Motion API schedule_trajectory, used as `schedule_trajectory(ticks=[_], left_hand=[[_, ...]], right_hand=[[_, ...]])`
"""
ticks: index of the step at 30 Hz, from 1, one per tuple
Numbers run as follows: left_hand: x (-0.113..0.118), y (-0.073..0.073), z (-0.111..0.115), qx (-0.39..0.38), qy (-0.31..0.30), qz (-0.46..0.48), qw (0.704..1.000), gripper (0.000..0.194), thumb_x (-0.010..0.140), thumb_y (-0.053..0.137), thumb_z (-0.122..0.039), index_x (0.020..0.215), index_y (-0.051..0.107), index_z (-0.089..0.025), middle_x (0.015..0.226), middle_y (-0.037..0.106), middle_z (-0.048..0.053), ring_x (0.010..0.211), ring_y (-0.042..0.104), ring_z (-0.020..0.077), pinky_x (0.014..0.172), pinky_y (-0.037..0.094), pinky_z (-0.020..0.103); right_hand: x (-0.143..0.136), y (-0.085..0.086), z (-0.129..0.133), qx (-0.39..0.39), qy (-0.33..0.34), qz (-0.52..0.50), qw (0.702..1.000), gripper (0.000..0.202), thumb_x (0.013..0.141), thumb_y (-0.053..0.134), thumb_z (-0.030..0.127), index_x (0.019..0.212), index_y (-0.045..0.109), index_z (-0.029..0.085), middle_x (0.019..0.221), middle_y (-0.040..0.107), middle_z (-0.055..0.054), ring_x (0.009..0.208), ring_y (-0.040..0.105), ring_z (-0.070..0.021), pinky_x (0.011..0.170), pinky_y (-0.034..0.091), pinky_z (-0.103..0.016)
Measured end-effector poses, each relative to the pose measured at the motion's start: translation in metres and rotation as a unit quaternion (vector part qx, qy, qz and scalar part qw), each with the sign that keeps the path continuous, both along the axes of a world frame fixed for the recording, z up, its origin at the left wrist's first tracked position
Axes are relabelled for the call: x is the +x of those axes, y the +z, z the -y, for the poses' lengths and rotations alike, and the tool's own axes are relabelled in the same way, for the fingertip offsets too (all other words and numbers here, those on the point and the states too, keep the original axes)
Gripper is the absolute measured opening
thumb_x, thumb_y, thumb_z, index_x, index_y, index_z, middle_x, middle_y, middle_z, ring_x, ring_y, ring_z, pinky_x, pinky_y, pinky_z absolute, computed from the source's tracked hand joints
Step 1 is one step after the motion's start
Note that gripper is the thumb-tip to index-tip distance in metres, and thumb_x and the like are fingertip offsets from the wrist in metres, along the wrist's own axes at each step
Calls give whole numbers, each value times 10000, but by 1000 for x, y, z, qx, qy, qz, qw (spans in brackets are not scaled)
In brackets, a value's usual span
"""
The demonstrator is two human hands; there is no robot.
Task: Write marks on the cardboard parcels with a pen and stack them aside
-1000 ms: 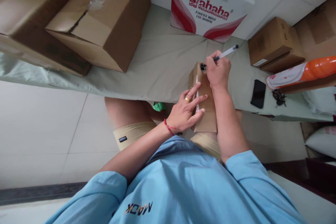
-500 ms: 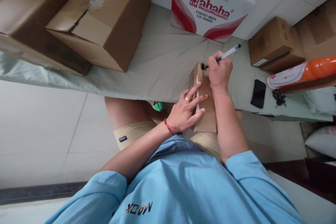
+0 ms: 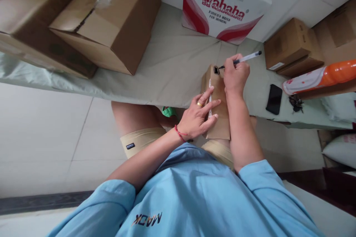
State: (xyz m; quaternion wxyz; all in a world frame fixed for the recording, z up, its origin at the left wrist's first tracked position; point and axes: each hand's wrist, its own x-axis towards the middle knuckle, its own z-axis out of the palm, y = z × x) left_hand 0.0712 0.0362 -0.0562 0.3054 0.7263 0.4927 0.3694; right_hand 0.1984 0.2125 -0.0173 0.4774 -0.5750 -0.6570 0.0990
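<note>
A narrow brown cardboard box lies at the table's front edge, its near end over my lap. My left hand rests on it with fingers spread, wearing a gold ring and a red string bracelet. In its far end is a dark rounded patch; whether it is a hole or ink I cannot tell. My right hand is closed around a pen with a clear barrel. The pen's tip points left, close beside the dark patch.
Large cardboard boxes stand at the left, and a white and red water carton at the back. To the right are smaller boxes, a black phone, keys and an orange-topped bottle.
My right hand and the pen have shifted slightly right, and the pen tip has moved off the dark patch, which shows more fully. My left hand has stayed on the box.
</note>
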Motion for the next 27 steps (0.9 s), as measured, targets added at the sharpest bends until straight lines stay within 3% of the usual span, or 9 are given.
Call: schedule_trajectory(ticks=[6, 16, 27], left_hand=[[0, 1, 0, -2, -3, -4, 1000, 540, 1057, 523, -447, 1548, 630, -251, 1857, 256, 87, 1560, 405, 400, 1244, 433, 579], [-1, 1, -1, 2, -5, 2, 1000, 522, 1060, 531, -452, 1540, 629, -273, 1855, 261, 91, 1585, 403, 380, 1261, 407, 568], [0, 0, -1, 11, -4, 0, 1000, 529, 1063, 518, -445, 1537, 630, -238, 1850, 269, 110, 1576, 410, 382, 1268, 400, 565]], right_hand=[[0, 2, 0, -23, 12, 0, 1000, 292, 1023, 512, 308, 740, 490, 237, 642, 450, 63, 649, 514, -117, 738, 442, -266], [2, -3, -2, 30, 4, 37, 999, 283, 991, 517, 340, 727, 472, 249, 627, 405, 61, 610, 456, -119, 675, 408, -265], [1, -2, -2, 25, 9, 14, 1000, 330, 975, 533, 350, 678, 431, 247, 597, 361, 72, 580, 407, -104, 654, 374, -262]])
